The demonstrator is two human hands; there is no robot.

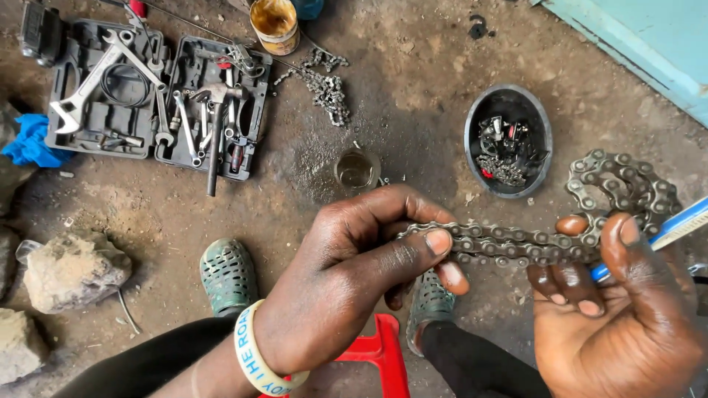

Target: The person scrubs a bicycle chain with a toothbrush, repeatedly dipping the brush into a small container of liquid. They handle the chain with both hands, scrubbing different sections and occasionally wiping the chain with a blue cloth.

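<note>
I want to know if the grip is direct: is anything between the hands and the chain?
Nothing visible is. The left hand pinches the chain bare-fingered at one end, and the right hand pinches it at the other, near the loop. The right hand also holds a blue tool alongside, not between fingers and chain.

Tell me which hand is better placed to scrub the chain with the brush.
Right, probably: the right hand already holds the blue-handled brush against the chain. The left hand pinches the chain's other end, steadying it.
</note>
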